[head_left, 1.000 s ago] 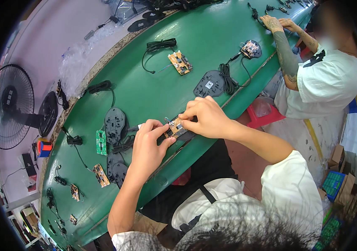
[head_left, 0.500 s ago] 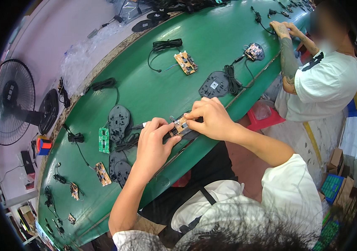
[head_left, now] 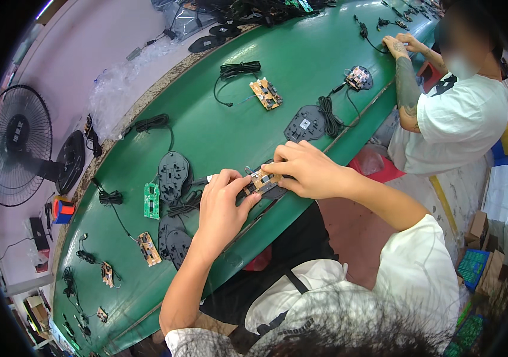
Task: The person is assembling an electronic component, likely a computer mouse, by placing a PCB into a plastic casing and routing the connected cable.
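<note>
A tan circuit board with dark components lies between my hands, over a black plastic housing that is mostly covered. My left hand grips its left end, with thumb and index finger closed on the edge. From the other side, my right hand has its fingertips closed on the board's right end. A bundled black cable lies left of my left hand. Past it are two groups of black housings, one farther and one nearer. Beside these lies a green circuit board.
On the green belt, more tan boards and a black housing with coiled cable lie farther off. Another tan board is at left. A fan stands beyond the belt. A co-worker works at right.
My right hand's fingers have shifted slightly on the board's right end. Both hands keep their hold, and the view has moved a little.
</note>
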Available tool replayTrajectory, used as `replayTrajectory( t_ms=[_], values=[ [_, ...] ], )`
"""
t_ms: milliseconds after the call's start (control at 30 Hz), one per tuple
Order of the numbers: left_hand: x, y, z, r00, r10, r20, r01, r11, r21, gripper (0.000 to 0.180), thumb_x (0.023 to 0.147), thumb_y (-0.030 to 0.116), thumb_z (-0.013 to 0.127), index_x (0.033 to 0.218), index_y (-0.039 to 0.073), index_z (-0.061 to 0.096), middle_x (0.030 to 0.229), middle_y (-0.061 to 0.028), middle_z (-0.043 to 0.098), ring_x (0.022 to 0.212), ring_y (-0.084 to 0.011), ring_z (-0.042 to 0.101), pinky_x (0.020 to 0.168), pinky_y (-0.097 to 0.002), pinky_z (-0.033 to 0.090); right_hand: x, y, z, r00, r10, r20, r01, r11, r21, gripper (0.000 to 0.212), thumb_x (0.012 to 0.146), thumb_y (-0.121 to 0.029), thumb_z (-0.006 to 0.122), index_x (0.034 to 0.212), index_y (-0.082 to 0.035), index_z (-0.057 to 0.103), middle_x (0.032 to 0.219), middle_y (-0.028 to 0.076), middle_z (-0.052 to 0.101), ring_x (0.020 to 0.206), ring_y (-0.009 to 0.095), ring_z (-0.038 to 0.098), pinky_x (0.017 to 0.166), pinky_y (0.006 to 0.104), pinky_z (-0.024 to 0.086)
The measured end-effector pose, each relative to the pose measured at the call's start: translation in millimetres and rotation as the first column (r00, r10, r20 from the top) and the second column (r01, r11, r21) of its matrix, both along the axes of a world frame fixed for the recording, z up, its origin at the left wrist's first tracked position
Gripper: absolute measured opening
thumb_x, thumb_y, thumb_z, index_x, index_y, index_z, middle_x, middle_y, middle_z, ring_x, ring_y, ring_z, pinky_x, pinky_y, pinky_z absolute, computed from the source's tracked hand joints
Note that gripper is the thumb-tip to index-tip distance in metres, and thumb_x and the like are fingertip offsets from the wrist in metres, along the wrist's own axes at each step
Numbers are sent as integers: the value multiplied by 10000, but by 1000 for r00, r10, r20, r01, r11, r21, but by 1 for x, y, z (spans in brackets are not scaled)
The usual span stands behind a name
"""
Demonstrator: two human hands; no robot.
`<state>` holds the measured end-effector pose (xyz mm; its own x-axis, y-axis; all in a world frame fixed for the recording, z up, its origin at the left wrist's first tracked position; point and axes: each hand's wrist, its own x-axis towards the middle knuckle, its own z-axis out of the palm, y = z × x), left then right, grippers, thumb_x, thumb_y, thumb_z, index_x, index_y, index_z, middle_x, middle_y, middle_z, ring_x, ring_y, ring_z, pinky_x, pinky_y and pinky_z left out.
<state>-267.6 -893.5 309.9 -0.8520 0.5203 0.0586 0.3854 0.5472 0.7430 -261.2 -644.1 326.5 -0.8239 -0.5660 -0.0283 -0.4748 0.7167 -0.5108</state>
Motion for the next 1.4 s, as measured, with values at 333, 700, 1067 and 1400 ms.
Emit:
replayTrajectory(
  t_ms=[333, 700, 1067, 1400],
  values=[
    [8, 7, -6, 996, 47, -72, -47, 999, 5, 341, 819, 137, 826, 1111, -9, 727, 1096, -117, 653, 999, -324, 620, 868, -423, 479, 10, -11, 2, 993, -84, -79, 88, 995, 53, 356, 823, -44, 733, 1173, -107, 741, 956, 47, 566, 954, 246, 579, 791, 389, 430],
    [15, -8, -7, 998, 32, -60, -27, 996, 81, 557, 834, 194, 820, 1310, -6, 611, 1285, -191, 606, 1187, -374, 583, 1045, -450, 441, -4, 4, -3, 998, -53, 20, 53, 998, -38, 517, 812, -234, 830, 1273, -49, 686, 1051, 111, 582, 1002, 290, 589, 881, 422, 494],
    [20, -83, -13, 921, 199, -335, -303, 905, -297, 418, 1034, 353, 550, 1285, 40, 667, 1450, -186, 557, 1361, -378, 484, 1184, -515, 297, -7, -17, -13, 992, -53, -115, 53, 999, 3, 473, 831, -212, 813, 1264, -80, 676, 1075, 92, 568, 1012, 292, 572, 881, 421, 487],
    [32, -162, -29, 876, 386, -290, -459, 851, -255, 424, 1043, 355, 559, 1220, -8, 689, 1446, -210, 565, 1325, -396, 520, 1114, -489, 378, 2, -13, -12, 985, -98, -139, 108, 992, 66, 441, 840, -226, 778, 1240, -72, 672, 1091, 104, 571, 1071, 298, 573, 895, 419, 497]
  ],
)
